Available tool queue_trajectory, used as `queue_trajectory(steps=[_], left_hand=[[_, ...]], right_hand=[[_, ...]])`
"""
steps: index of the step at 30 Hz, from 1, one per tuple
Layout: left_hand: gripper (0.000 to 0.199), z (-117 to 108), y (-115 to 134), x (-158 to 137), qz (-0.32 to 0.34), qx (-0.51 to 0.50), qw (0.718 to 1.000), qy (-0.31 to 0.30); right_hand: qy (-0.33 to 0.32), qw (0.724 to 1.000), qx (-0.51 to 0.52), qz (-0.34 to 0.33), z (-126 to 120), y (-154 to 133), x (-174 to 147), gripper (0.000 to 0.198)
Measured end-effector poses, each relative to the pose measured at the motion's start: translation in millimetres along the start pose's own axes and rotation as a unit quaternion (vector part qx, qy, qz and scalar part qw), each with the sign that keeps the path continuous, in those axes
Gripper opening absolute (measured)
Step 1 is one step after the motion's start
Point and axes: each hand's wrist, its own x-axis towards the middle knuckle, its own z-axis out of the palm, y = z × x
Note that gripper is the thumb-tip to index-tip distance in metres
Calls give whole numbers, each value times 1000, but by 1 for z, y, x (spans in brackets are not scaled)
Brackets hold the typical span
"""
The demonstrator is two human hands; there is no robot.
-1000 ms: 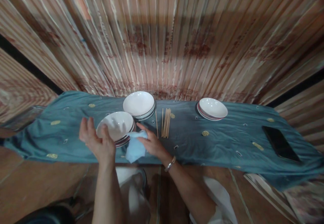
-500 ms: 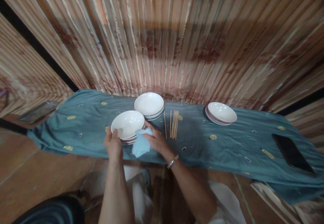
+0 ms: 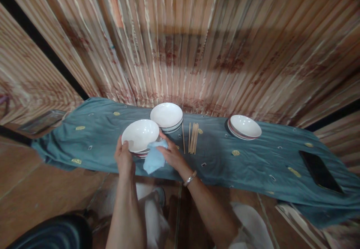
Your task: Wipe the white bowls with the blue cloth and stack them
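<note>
One white bowl (image 3: 140, 133) sits atop other dishes (image 3: 140, 154) near the worktop's (image 3: 218, 159) front edge. The left hand's (image 3: 124, 156) grip is clamped on its rim; the right hand's (image 3: 172, 152), clamped on a blue cloth (image 3: 154, 159), meets its right side.

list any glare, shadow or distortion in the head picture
Head view: glare dots on the near bowl and the rightmost bowl; head view: dim overall, darker shadow just left of the rightmost bowl; head view: stripes on the curtain fan outward, probably lens distortion.
</note>
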Motion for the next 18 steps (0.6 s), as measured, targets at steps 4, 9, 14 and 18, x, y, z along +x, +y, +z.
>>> queue_trajectory(steps=[4, 9, 14, 18], left_hand=[[60, 3, 35, -9, 8, -9, 998, 55], [58, 21, 81, -39, 108, 15, 994, -12], [62, 57, 85, -84, 102, -19, 981, -161], [73, 89, 70, -118, -17, -75, 957, -279]], right_hand=[[13, 1000, 23, -3, -2, -11, -12, 63], [65, 994, 87, 16, -26, -23, -44, 63], [172, 976, 131, 23, -72, -23, -75, 58], [240, 960, 136, 46, -114, -14, -92, 53]])
